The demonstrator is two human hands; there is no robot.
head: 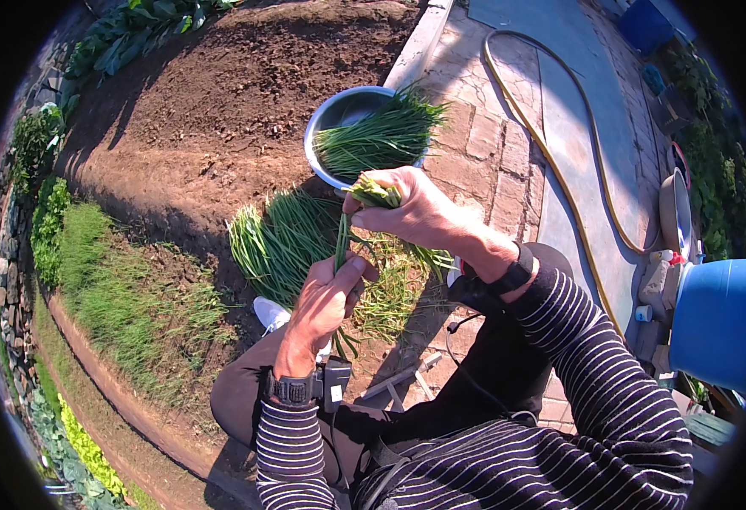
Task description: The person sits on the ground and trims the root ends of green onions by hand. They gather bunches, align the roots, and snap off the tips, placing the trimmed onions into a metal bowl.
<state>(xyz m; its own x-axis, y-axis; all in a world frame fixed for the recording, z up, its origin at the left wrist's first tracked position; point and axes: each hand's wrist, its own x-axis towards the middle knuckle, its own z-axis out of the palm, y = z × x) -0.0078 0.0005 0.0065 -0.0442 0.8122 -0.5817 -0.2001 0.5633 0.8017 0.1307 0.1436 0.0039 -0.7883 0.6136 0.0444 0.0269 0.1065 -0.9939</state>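
Observation:
My right hand point(411, 201) is closed round a bunch of green chives point(373, 192), its pale cut ends pointing left and its leaf tips hanging out below the hand. Lower and to the left, my left hand point(331, 287) grips a few long green stalks point(342, 239) that reach up to the fingers of my right hand. Just beyond the hands stands a metal basin point(314, 153) with a large bundle of chives point(376, 139) in it. A pile of chives point(284, 239) lies on the ground left of my hands. Loose trimmed leaves point(389, 293) are scattered below them.
Tilled soil point(245, 83) spreads beyond the pile, beside a concrete curb point(419, 48). Brick paving point(484, 137) lies to the right, with a yellowish hose point(554, 162) looped across it. A blue barrel point(717, 322) stands at the far right. Low green plants point(124, 299) grow at left.

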